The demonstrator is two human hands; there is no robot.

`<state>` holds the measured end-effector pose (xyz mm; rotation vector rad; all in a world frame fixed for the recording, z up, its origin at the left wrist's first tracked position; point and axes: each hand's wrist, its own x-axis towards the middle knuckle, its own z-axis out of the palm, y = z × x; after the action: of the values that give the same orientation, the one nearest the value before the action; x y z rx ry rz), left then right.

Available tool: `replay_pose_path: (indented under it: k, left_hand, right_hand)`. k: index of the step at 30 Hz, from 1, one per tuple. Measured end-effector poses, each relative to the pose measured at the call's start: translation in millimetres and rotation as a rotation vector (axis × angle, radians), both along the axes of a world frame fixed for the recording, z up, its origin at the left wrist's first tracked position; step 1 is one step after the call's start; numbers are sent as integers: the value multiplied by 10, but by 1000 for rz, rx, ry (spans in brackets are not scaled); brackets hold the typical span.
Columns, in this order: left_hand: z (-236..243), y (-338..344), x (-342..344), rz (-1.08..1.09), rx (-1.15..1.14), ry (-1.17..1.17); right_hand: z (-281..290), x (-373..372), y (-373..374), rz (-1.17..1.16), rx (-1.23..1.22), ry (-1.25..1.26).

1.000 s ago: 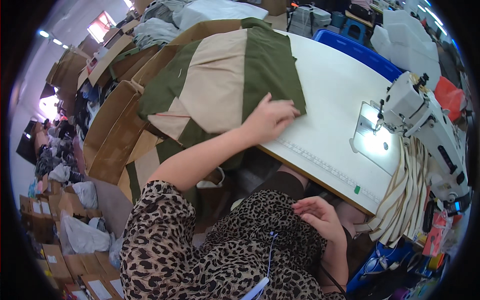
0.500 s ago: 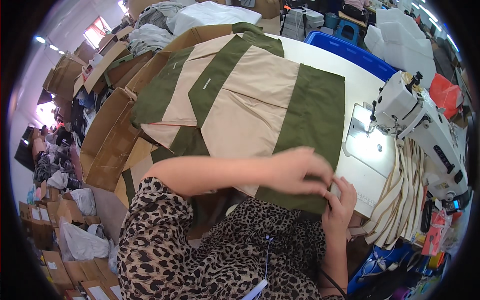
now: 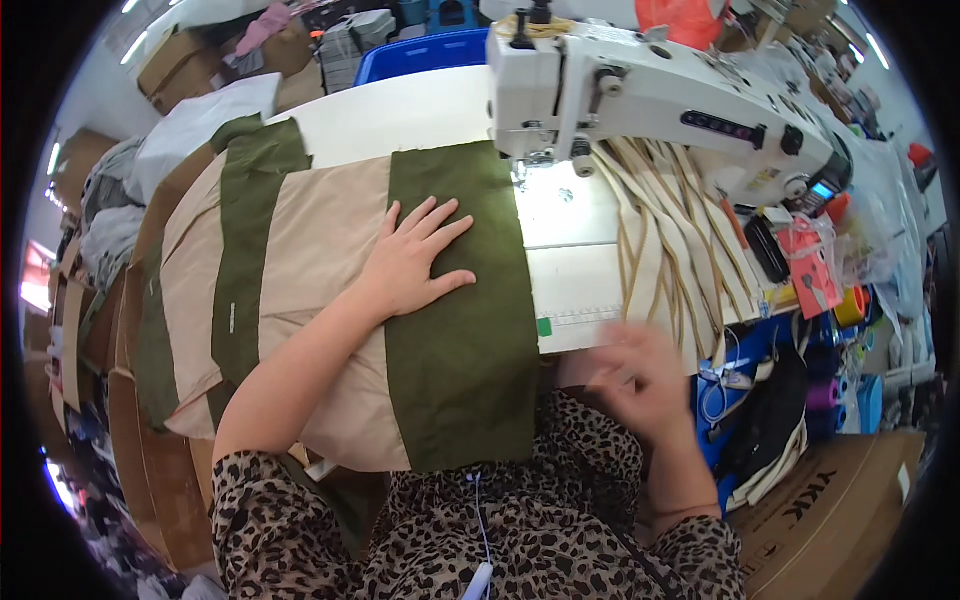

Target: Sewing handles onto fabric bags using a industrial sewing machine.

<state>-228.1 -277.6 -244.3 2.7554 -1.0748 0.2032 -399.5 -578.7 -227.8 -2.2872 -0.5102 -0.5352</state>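
Observation:
A garment piece of beige panels (image 3: 325,225) and dark green bands lies spread over the white table, its near edge reaching my lap. My left hand (image 3: 415,262) rests flat on it, fingers spread, across the seam where beige meets the wide green band (image 3: 465,370). To the right of that band, off the cloth, my right hand (image 3: 645,385) hovers near the table's front edge. Motion smears its fingers; they look curled, and whether they hold anything cannot be made out. The white sewing machine (image 3: 640,85) stands just beyond, its needle area lit beside the green band's far right corner.
Long cream straps with tan edges (image 3: 665,230) hang over the table's right side. A ruler strip (image 3: 585,318) lies along the front edge. Behind the table is a blue bin (image 3: 425,58). Cardboard boxes stand at left and lower right (image 3: 840,510), with thread spools (image 3: 823,392) nearby.
My view has swung right. My hands, together at the green band's near right corner before, are apart: the left now lies flat on the cloth, the right has moved off it.

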Motion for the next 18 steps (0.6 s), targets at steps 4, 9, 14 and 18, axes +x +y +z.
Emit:
replay_pose_path:
  k: [4, 9, 14, 18]
  left_hand:
    - [17, -62, -4, -28, -17, -9]
    - [168, -134, -69, -91, -125, -74]
    - [467, -583, -398, -105, -935, 1192]
    - [514, -1003, -490, 143, -806, 1695]
  right_hand:
    - [150, 551, -632, -767, -245, -121]
    - [332, 644, -681, -681, -252, -66]
    - [508, -13, 64, -66, -13, 252]
    - [327, -124, 618, 492, -114, 211]
